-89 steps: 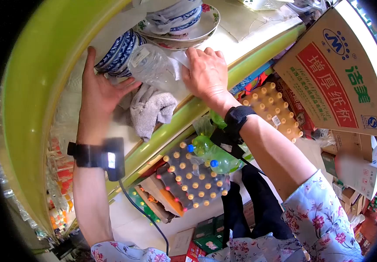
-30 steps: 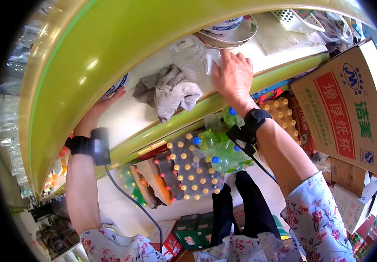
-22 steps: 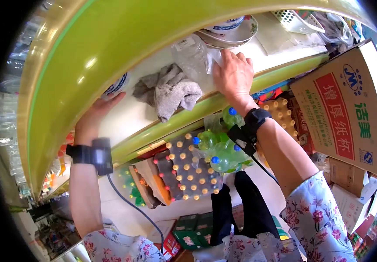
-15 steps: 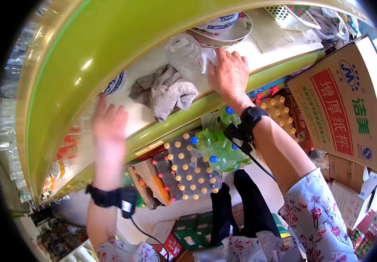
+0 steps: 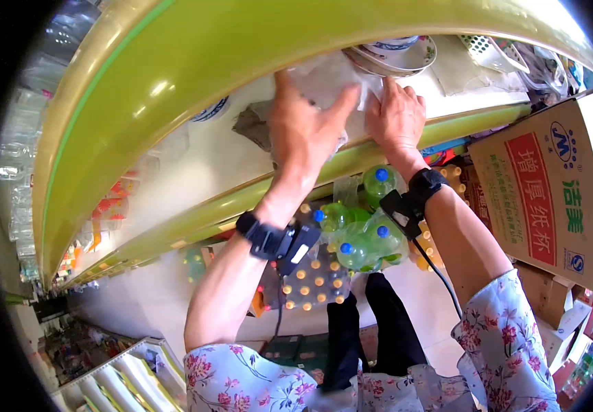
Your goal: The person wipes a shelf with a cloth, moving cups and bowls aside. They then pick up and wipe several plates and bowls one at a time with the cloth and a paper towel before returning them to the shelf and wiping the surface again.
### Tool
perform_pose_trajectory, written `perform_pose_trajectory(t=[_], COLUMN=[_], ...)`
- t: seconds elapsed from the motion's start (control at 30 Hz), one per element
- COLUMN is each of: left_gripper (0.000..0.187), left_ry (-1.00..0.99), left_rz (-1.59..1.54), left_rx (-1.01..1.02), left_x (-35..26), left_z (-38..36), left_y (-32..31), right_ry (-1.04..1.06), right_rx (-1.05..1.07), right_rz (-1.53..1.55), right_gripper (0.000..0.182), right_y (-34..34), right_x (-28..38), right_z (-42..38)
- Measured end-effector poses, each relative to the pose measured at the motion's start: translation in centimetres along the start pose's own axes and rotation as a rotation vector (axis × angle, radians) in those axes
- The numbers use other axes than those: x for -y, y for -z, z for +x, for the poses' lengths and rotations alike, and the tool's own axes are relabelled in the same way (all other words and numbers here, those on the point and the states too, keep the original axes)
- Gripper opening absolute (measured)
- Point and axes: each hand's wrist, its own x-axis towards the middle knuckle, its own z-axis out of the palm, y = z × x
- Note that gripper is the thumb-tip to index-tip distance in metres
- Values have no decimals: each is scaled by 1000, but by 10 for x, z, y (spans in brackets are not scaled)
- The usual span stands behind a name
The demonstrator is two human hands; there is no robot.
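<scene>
Clear plastic [image 5: 329, 77] between your hands: left hand [image 5: 302, 134] spread wide, right hand [image 5: 398, 118] curled at its edge, grip unclear; work gently, avoiding the plates [image 5: 418, 59] just beyond.

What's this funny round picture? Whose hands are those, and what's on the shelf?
Those are a person's own two bare hands, not a machine. The camera is worn on their head, looking forward and down. A black band circles each wrist. On the white shelf you can see patterned dishes, part of a blue-and-white bowl and a grey cloth, partly hidden. The left hand is spread open by some clear plastic. The right hand is at the plastic's other side; I can't tell whether it grips anything.
</scene>
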Motion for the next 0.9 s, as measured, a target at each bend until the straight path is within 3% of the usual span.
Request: perform_pose_trajectory(t=[0.07,0.13,0.2,0.27,0.4,0.57,0.7,0.77,0.9], left_gripper=[47,41,61,56,54,57,56,55,54], left_ry=[-91,-88,-12,43,101,92,92,110,215], left_rz=[-216,-223,-82,12,437,451,542,393,337], left_rx=[-95,-153,-164,-298,-332,-333,-347,-321,-233], left_x=[5,-1,6,36,74,96,93,97,126], left_z=[-3,-11,-21,-38,-42,-38,-40,-40,-36], left_y=[18,49,91,138,202,227,211,209,231], right_ry=[8,9,4,-9,-2,-52,-40,-28,-77], right_rx=[11,12,12,13,30,161,89,30,133], right_rz=[-1,-14,-8,5,-23,-59,-43,-38,-36], right_gripper=[21,21,21,20,20,33,30,23,29], right_y=[0,0,1,2,1,8,3,1,4], right_x=[-3,-5,-3,-3,-4,-2,-4,-4,-5], right_z=[-3,-3,-1,0,0,4,3,4,6])
